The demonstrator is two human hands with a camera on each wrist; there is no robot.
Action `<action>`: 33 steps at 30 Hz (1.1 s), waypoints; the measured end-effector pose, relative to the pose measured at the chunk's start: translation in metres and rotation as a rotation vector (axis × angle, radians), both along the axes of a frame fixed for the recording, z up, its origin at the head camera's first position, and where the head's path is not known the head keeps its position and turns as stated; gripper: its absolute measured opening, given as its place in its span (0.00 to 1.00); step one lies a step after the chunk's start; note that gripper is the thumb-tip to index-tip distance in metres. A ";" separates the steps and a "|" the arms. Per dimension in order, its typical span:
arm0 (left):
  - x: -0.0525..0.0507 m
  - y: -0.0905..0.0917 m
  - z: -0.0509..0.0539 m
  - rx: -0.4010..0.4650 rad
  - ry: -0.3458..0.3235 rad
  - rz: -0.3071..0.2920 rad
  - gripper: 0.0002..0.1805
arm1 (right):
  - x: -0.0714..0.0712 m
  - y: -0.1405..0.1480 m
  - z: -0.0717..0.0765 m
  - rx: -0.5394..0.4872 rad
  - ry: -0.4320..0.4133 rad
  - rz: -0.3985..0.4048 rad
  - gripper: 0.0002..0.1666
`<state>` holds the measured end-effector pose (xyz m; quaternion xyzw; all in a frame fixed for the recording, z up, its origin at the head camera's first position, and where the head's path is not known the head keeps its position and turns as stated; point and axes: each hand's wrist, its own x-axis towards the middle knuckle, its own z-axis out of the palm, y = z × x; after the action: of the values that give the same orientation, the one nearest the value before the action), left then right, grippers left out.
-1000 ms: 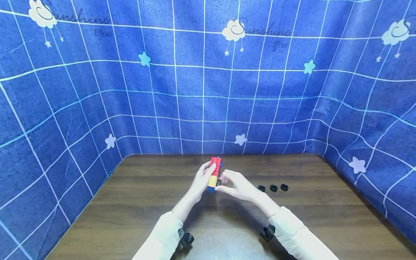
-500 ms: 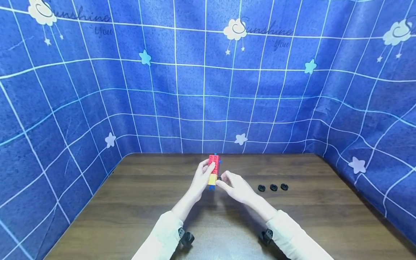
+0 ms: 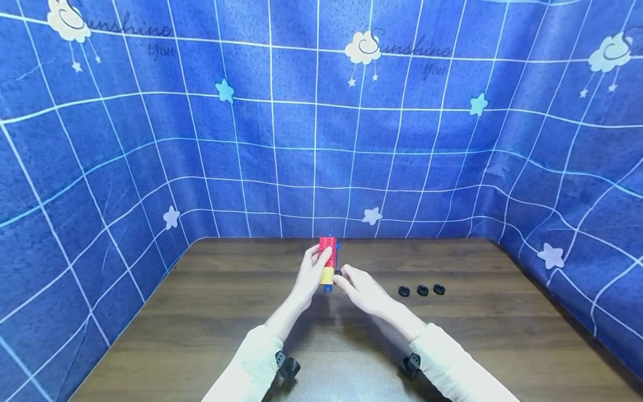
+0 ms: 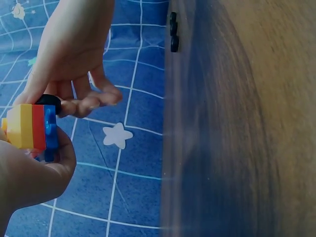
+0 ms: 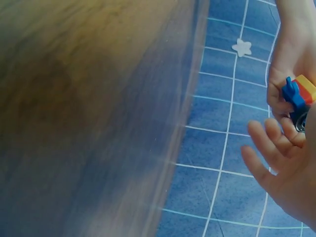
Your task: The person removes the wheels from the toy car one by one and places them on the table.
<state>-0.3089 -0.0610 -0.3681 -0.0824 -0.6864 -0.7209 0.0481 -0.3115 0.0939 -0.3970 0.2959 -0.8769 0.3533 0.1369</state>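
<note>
Above the table, my left hand point(image 3: 305, 283) grips a toy block car point(image 3: 327, 276) made of red and yellow bricks on a blue base. Its thumb lies over the red studded part. My right hand point(image 3: 368, 291) pinches a small black wheel point(image 4: 50, 102) at the car's near right side, by the yellow brick. In the right wrist view the wheel point(image 5: 301, 121) sits against the blue base point(image 5: 293, 94), partly covered by fingers. Whether it is fixed on its axle cannot be seen. A bare blue axle end point(image 3: 338, 246) sticks out farther along the same side.
Three black wheels point(image 3: 422, 290) lie in a row on the brown wooden table point(image 3: 211, 312), right of my right hand. A blue patterned curtain point(image 3: 291, 139) surrounds the table's back and sides. A black wrist camera point(image 3: 289, 368) sits at my left cuff.
The car and both hands have shifted slightly away and to the left. My right fingers have closed in on the wheel at the car's side. The three wheels on the table stay put.
</note>
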 end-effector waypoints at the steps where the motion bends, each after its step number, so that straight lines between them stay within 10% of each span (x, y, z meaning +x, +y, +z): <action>1: 0.004 0.001 0.004 0.002 0.006 -0.002 0.30 | 0.000 0.000 0.001 0.002 0.001 -0.005 0.17; 11: 0.018 0.006 0.014 0.009 0.030 -0.028 0.30 | 0.004 -0.001 0.001 0.028 0.103 -0.079 0.15; 25: 0.003 0.007 0.001 -0.042 0.031 -0.042 0.29 | -0.002 0.002 -0.007 0.285 0.760 -0.087 0.19; 28: -0.007 0.008 -0.009 -0.027 0.035 -0.033 0.29 | 0.001 0.001 -0.004 0.280 0.631 -0.083 0.16; 33: 0.008 0.007 0.005 0.000 0.039 -0.032 0.27 | 0.010 0.001 0.005 0.180 0.219 -0.138 0.13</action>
<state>-0.3012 -0.0540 -0.3633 -0.1077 -0.6840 -0.7198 0.0500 -0.3019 0.0947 -0.3922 0.2830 -0.9030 0.2288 0.2286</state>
